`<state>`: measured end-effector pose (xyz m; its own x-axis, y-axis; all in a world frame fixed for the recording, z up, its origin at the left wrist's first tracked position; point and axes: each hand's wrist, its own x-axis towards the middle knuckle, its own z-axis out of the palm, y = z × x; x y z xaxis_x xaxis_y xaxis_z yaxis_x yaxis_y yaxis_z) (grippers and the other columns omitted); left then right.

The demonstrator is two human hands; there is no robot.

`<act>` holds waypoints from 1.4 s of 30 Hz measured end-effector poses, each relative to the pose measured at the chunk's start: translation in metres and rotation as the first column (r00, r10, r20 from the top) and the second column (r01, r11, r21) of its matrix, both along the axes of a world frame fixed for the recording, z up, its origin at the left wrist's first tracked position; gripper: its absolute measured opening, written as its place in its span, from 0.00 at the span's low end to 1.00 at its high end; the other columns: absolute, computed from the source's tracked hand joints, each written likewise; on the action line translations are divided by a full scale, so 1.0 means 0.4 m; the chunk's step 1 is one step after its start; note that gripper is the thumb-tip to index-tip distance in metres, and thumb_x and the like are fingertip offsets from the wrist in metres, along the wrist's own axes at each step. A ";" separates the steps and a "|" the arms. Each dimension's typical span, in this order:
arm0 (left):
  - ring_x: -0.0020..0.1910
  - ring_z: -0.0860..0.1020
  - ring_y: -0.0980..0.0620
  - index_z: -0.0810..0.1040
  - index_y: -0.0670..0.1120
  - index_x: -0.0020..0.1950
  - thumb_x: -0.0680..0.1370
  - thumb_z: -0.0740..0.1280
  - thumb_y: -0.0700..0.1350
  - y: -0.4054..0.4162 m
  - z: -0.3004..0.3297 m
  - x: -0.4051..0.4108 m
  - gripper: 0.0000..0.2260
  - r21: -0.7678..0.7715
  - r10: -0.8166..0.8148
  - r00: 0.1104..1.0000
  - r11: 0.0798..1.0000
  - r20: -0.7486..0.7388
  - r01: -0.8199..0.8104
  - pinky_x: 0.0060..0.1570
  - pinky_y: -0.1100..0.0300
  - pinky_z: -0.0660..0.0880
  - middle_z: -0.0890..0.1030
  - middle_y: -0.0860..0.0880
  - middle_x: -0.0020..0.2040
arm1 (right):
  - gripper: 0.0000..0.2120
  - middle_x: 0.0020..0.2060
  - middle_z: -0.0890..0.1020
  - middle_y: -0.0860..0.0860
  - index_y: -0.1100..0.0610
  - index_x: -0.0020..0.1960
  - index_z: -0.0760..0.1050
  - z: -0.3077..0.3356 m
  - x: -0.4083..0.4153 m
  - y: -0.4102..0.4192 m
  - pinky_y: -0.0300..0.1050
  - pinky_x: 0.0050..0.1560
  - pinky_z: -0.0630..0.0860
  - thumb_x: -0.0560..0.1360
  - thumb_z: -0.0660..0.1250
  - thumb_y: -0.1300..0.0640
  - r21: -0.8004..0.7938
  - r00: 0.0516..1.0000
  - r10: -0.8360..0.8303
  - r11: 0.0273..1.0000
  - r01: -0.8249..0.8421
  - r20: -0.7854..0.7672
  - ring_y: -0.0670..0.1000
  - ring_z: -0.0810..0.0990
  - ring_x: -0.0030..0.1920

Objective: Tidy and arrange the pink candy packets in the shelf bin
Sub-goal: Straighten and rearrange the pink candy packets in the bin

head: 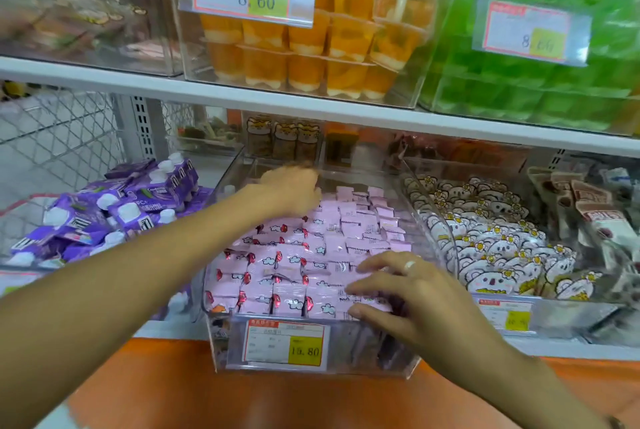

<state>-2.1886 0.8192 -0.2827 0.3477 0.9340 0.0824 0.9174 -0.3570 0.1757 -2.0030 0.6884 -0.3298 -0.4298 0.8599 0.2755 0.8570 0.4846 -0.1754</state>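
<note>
A clear plastic bin (408, 356) on the lower shelf holds several pink candy packets (291, 266) with red and cloud prints, packed in rows. My left hand (294, 191) reaches deep into the bin's far left part, fingers curled down onto the packets there; the hand is blurred and I cannot tell if it holds one. My right hand (401, 293), a ring on one finger, lies with fingers spread on the packets at the bin's front right corner. A price tag (285, 343) reading 16.80 hangs on the bin's front.
Purple pouches (114, 214) fill the bin to the left. A bin of white koala-print packets (491, 245) stands to the right. The shelf above (242, 96) carries orange jelly cups (311, 47) and green packs (540, 82). An orange ledge (207, 394) runs below.
</note>
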 end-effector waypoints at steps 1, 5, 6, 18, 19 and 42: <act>0.58 0.75 0.47 0.73 0.47 0.65 0.81 0.58 0.48 -0.028 0.001 -0.003 0.14 0.073 -0.018 0.998 0.997 0.054 0.015 0.53 0.54 0.72 0.76 0.47 0.60 | 0.15 0.57 0.74 0.35 0.39 0.55 0.78 0.002 0.000 -0.002 0.38 0.48 0.69 0.73 0.62 0.36 -0.010 1.000 -0.004 1.000 0.004 -0.006 0.39 0.71 0.57; 0.50 0.77 0.58 0.75 0.60 0.51 0.76 0.63 0.57 -0.212 -0.045 -0.038 0.06 0.160 -0.146 0.964 0.981 0.221 0.112 0.45 0.58 0.73 0.79 0.60 0.50 | 0.15 0.53 0.75 0.39 0.41 0.54 0.79 0.046 -0.021 0.020 0.40 0.42 0.64 0.70 0.67 0.37 -0.076 0.995 0.018 0.997 -0.010 0.097 0.40 0.70 0.49; 0.48 0.77 0.58 0.74 0.60 0.51 0.76 0.63 0.58 -0.244 -0.065 -0.048 0.06 0.126 -0.149 0.963 0.984 0.223 0.123 0.46 0.57 0.74 0.79 0.60 0.47 | 0.15 0.52 0.76 0.41 0.42 0.53 0.79 0.060 -0.031 0.026 0.41 0.41 0.62 0.70 0.69 0.38 -0.080 0.992 0.018 0.997 -0.008 0.128 0.41 0.70 0.48; 0.56 0.72 0.59 0.78 0.57 0.54 0.78 0.63 0.55 -0.308 -0.153 -0.081 0.08 0.176 -0.197 0.914 0.974 0.354 0.141 0.56 0.57 0.69 0.78 0.62 0.54 | 0.06 0.48 0.74 0.48 0.54 0.50 0.73 0.005 -0.056 -0.010 0.47 0.47 0.68 0.79 0.59 0.53 0.142 0.994 0.095 0.985 -0.101 0.047 0.51 0.71 0.50; 0.56 0.72 0.59 0.78 0.57 0.55 0.78 0.63 0.55 -0.309 -0.154 -0.081 0.08 0.179 -0.192 0.916 0.975 0.352 0.135 0.56 0.57 0.69 0.78 0.62 0.54 | 0.06 0.47 0.74 0.48 0.54 0.50 0.71 0.003 -0.059 -0.016 0.48 0.46 0.68 0.80 0.58 0.54 0.170 0.994 0.109 0.979 -0.109 0.011 0.51 0.71 0.48; 0.39 0.84 0.52 0.81 0.42 0.51 0.65 0.68 0.61 -0.347 -0.083 -0.047 0.25 -0.115 0.096 0.227 0.991 0.969 0.072 0.39 0.61 0.81 0.85 0.50 0.39 | 0.13 0.47 0.78 0.43 0.48 0.52 0.73 0.073 -0.048 -0.027 0.44 0.53 0.73 0.75 0.60 0.41 -0.094 0.510 -0.148 0.987 0.131 -0.847 0.43 0.77 0.49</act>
